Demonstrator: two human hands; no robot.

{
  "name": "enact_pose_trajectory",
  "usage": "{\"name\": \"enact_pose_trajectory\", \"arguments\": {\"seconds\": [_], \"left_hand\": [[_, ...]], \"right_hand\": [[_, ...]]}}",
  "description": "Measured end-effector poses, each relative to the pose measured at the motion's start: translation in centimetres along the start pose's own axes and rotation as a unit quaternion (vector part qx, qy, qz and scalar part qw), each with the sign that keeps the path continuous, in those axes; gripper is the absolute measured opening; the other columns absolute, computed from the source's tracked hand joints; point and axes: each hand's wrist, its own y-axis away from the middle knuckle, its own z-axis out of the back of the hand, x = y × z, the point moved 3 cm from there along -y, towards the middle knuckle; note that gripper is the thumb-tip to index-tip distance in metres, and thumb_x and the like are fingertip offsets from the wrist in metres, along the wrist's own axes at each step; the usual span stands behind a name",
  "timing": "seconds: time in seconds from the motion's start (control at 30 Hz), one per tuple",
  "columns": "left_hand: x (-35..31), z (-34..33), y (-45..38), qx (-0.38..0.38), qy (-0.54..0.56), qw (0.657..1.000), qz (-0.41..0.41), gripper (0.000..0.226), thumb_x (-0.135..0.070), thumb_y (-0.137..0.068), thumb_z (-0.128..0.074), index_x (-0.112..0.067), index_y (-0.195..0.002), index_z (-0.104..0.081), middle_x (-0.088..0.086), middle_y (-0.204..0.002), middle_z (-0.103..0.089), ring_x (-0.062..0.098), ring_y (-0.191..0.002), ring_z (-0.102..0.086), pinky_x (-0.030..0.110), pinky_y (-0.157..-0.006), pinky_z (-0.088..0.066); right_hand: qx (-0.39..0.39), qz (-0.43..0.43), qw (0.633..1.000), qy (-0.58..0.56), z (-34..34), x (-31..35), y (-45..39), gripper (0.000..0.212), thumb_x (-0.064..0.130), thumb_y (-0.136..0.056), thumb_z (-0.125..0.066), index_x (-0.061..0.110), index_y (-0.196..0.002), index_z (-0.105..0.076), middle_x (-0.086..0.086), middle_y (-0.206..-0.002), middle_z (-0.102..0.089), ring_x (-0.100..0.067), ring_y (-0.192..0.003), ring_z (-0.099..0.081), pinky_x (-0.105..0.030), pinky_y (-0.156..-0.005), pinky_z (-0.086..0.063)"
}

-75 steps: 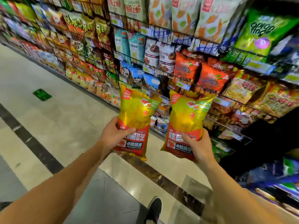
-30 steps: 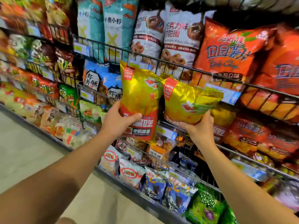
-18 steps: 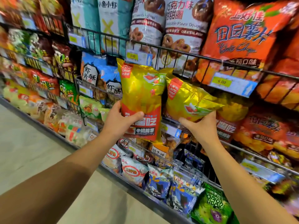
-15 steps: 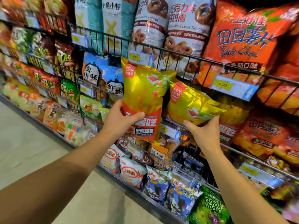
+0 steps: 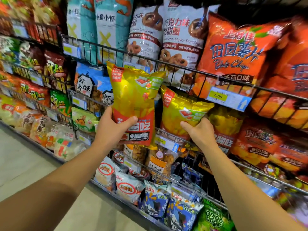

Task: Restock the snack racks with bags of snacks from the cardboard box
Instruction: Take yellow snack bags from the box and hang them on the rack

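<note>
Two gold-and-red crisp bags are up at the wire snack rack. My left hand grips the lower part of the upright bag, held in front of the rack. My right hand holds the second bag from below; it is tilted back, its top pushed into the middle shelf under the upper wire rail. A matching gold bag sits on that shelf just to the right. The cardboard box is out of sight.
Doughnut bags and orange potato chip bags fill the shelf above. Blue and white small bags and a green onion-ring bag sit on the lowest shelf. Price tags hang on the rails. Beige floor lies at left.
I have come from the aisle close up to the rack. The right bag has tipped back and gone deeper into the middle shelf. The left bag has stayed upright in front of it.
</note>
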Motion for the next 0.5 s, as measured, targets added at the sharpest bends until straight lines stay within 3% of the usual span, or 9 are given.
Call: {"name": "enact_pose_trajectory", "arguments": {"seconds": [0.1, 0.2, 0.4, 0.5], "left_hand": [[0.1, 0.0, -0.3, 0.003, -0.001, 1.000, -0.002, 0.048, -0.040, -0.079, -0.080, -0.036, -0.118, -0.052, -0.019, -0.107, -0.064, 0.002, -0.096, -0.062, 0.026, -0.076, -0.049], [0.4, -0.1, -0.2, 0.004, 0.005, 1.000, 0.000, 0.051, -0.039, -0.078, -0.081, -0.034, -0.120, -0.053, -0.017, -0.109, -0.065, 0.004, -0.097, -0.064, 0.031, -0.079, -0.052], [0.9, 0.3, 0.0, 0.008, -0.002, 1.000, 0.005, 0.049, -0.038, -0.077, -0.082, -0.038, -0.116, -0.052, -0.018, -0.106, -0.065, 0.004, -0.096, -0.063, 0.036, -0.084, -0.054], [1.2, 0.6, 0.1, 0.013, -0.009, 1.000, 0.004, 0.053, -0.044, -0.074, -0.081, -0.037, -0.118, -0.053, -0.016, -0.108, -0.066, 0.008, -0.099, -0.065, 0.039, -0.086, -0.054]], "right_hand": [[-0.005, -0.020, 1.000, 0.020, -0.4, -0.5, -0.4, 0.051, 0.035, -0.089, -0.075, 0.012, -0.130, -0.055, -0.002, -0.115, -0.065, -0.023, -0.109, -0.060, -0.031, -0.087, -0.044], [0.004, -0.056, 0.998, 0.024, -0.5, -1.1, -0.9, 0.079, 0.044, -0.092, -0.069, 0.014, -0.153, -0.029, -0.005, -0.139, -0.054, -0.029, -0.128, -0.051, -0.030, -0.095, -0.040], [0.035, -0.110, 0.993, -0.003, -1.3, -0.9, -0.9, 0.098, 0.061, -0.095, -0.053, 0.016, -0.160, 0.005, -0.007, -0.159, -0.033, -0.032, -0.144, -0.036, -0.038, -0.111, -0.033], [0.023, -0.125, 0.992, 0.002, -1.4, -0.7, -1.6, 0.097, 0.063, -0.097, -0.047, 0.013, -0.160, 0.006, -0.012, -0.162, -0.028, -0.034, -0.147, -0.030, -0.042, -0.115, -0.030]]}}
